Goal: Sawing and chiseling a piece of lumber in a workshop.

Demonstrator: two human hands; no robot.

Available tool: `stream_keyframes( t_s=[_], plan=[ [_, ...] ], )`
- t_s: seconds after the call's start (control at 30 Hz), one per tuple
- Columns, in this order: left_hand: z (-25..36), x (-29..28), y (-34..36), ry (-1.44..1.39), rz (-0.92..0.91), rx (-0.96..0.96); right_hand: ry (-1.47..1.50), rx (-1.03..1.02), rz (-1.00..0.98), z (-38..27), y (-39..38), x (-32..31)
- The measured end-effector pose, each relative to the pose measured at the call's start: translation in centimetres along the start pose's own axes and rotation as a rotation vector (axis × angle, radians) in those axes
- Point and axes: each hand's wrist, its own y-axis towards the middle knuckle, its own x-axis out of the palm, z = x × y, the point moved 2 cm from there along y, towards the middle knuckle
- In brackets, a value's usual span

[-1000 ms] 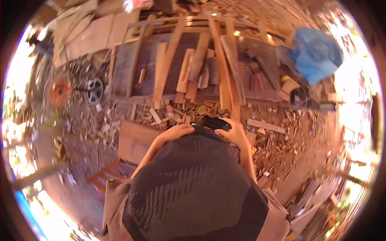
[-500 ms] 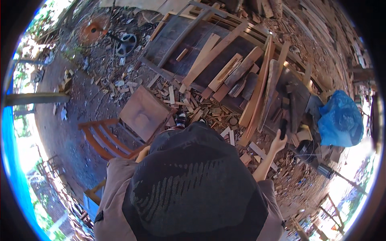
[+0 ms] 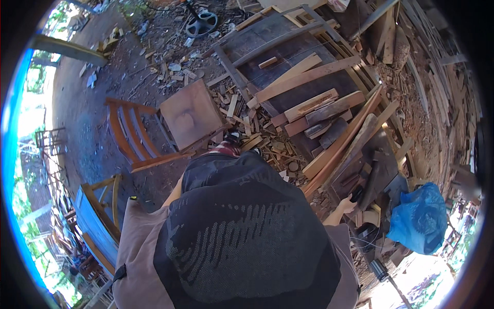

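My right hand reaches out to the right over the work surface, its fingers closed around a small black object whose kind I cannot make out. Dark pieces of wood lie just beyond it. On the left, only a strip of my left forearm shows beside my dark shirt. The left hand itself is hidden behind my body. Nearest to that arm is a wooden chair with a brown seat and a slatted back.
A table-like dark panel bears planks and cut wood blocks. Wood offcuts litter the ground around my feet. A blue plastic bag sits at the right. A dark spoked wheel stands at the far side. Lower left is a blue-topped wooden piece.
My view has turned, so the bench, bag and chair sit differently in the picture. The right hand still grips the black object and is now beside the dark wood pieces.
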Motion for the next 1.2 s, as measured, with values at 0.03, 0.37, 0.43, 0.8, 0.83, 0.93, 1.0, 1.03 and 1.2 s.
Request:
stream_keyframes(
  t_s=[0.03, 0.37, 0.43, 0.8, 0.83, 0.93, 1.0, 1.03, 1.2],
  plan=[
    [-0.2, 0.5, -0.1, -0.006, 0.008, -0.01, -0.002, -0.015, -0.003, -0.6, 0.3, 0.0],
    [-3.2, 3.0, -3.1, 0.001, 0.066, -0.117, 0.028, -0.074, 0.009, -1.3, 0.8, -0.3],
    [-3.9, 2.8, -3.4, 0.018, 0.071, -0.136, 0.036, -0.069, 0.011, -1.8, 0.3, 0.1],
    [0.9, -1.2, 2.3, 0.221, -0.019, -0.082, 0.115, 0.087, 0.184, -0.2, -2.3, -3.3],
    [1.8, -2.4, 3.0, 0.251, -0.018, -0.073, 0.126, 0.112, 0.189, -0.8, -3.2, -3.8],
    [4.3, -5.9, 5.9, 0.332, -0.004, -0.047, 0.207, 0.153, 0.245, -4.7, -7.4, -5.8],
    [5.3, -9.0, 8.6, 0.414, -0.019, -0.031, 0.179, -0.007, 0.42, -6.1, -10.1, -6.1],
    [5.8, -11.0, 10.2, 0.46, -0.023, -0.022, 0.176, -0.087, 0.523, -7.7, -11.9, -6.1],
    [10.3, -22.9, 19.7, 0.686, -0.046, 0.053, 0.491, -0.53, 0.496, -23.4, -22.6, -8.6]
  ],
)
